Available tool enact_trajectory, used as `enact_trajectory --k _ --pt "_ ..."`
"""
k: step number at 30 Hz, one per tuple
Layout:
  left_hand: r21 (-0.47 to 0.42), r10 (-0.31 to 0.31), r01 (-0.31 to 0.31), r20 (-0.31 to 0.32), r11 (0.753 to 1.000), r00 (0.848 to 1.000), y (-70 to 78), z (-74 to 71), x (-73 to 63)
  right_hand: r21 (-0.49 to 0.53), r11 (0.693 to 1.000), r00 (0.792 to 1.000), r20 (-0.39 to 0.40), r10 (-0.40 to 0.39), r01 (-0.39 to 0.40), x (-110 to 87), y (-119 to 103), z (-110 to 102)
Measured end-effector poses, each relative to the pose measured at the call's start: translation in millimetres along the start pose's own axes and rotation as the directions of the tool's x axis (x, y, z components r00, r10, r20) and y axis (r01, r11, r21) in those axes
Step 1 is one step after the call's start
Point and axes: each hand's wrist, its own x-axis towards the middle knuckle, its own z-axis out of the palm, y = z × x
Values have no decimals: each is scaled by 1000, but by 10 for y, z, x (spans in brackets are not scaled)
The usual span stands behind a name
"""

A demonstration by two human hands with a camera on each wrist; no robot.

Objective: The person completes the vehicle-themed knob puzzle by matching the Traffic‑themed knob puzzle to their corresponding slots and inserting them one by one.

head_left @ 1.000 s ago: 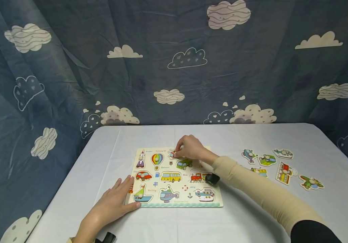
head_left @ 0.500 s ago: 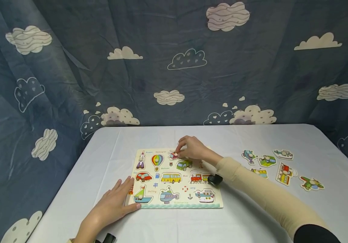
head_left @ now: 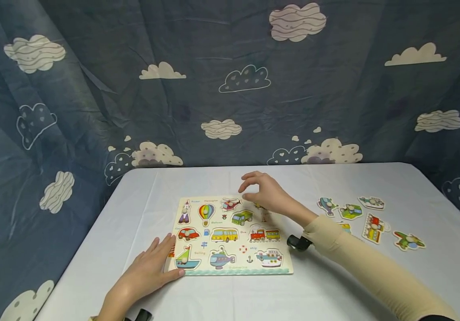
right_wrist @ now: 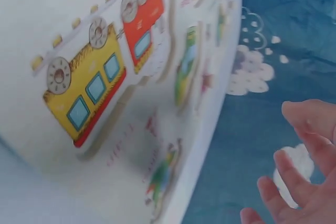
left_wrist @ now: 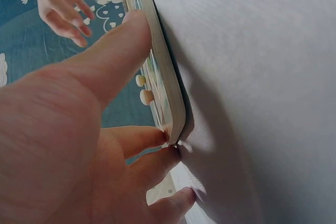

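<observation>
Right grip (head_left: 266, 194) wide and empty, left grip (head_left: 149, 269) spread against round-cornered board (head_left: 246, 271), vehicle-shaped pieces (head_left: 224, 235), creased white cloth (head_left: 294, 294)

A person's left hand (head_left: 147, 269) rests at near left, thumb outstretched — the right hand (head_left: 268, 191) hovers farther off, thumb and fingertips apart.

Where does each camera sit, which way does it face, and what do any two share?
Head: worn on the head, facing forward and down at the puzzle board, table and backdrop; left hand, right hand and right sleeve show.
Left wrist: on that wrist, looking past the left hand's thumb and fingers along the board's edge; the right hand shows upper left.
Right wrist: on that wrist, looking across the board toward the backdrop; right-hand fingers show lower right.
Shared: head and right wrist both show the train.
</observation>
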Motion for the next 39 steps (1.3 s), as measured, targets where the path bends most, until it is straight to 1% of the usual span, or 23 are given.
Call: enact_trajectory --k 2,6,14,20,29,32,39 --pt "1 3 -3 -2 1000 1000 5 2 2 21 1000 1000 -20 -4 4 -83 -39 -80" --pt "0 7 -7 -1 1000 1000 17 8 8 43 999 999 -50 19 -17 -262 -90 -242" --pt "-4 -5 5 13 1000 1000 36 17 23 -1 999 995 -93 35 -35 -626 -84 -547" --pt "10 -5 5 22 1000 1000 27 15 30 -29 999 992 -121 41 -45 -886 -88 -748" --pt "10 -28 28 32 1000 999 -2 17 27 -46 997 986 -158 60 -68 -1238 -82 -986" --pt "8 -30 29 33 1000 999 6 19 24 -57 994 981 -174 80 -91 -1340 -69 -1041" --pt "15 -11 11 30 1000 999 33 22 15 -80 985 967 -219 133 -153 -1576 25 -1128"
